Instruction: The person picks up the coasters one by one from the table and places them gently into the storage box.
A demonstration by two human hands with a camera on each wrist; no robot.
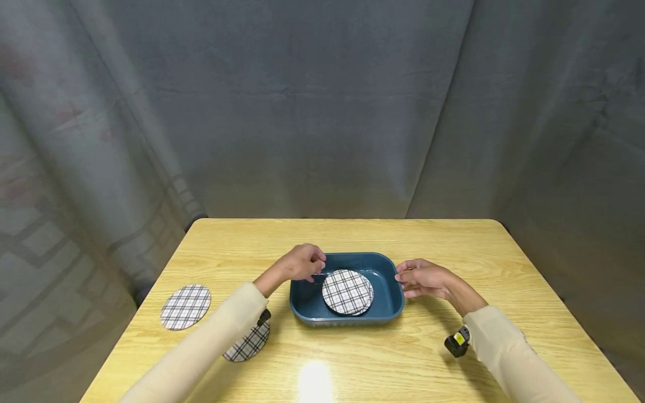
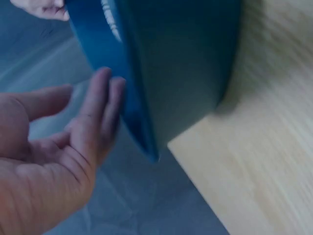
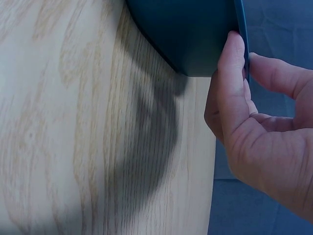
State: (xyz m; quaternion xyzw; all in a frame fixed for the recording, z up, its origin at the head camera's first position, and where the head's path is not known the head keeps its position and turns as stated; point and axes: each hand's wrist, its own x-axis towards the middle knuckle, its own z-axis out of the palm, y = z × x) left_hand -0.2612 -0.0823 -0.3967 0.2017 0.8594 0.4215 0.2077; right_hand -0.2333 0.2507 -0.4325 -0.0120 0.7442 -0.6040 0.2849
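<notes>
A dark blue rectangular tub (image 1: 347,322) with rounded corners stands on the table. Inside it lie round plaid coasters (image 1: 346,292), white with dark lines, one overlapping another. My left hand (image 1: 302,263) hovers at the tub's left rim, thumb apart from the fingers; in the left wrist view its fingertips (image 2: 101,78) overlap the rim and nothing is pinched. At the opposite end, my right hand (image 1: 425,277) pinches the rim, thumb on the inner side and fingers (image 3: 232,63) against the outer wall.
One plaid coaster (image 1: 185,307) lies on the table at the left. Another coaster (image 1: 249,342) is partly hidden under my left forearm. The wooden table (image 1: 378,369) ends at the back against grey curtains (image 1: 302,112).
</notes>
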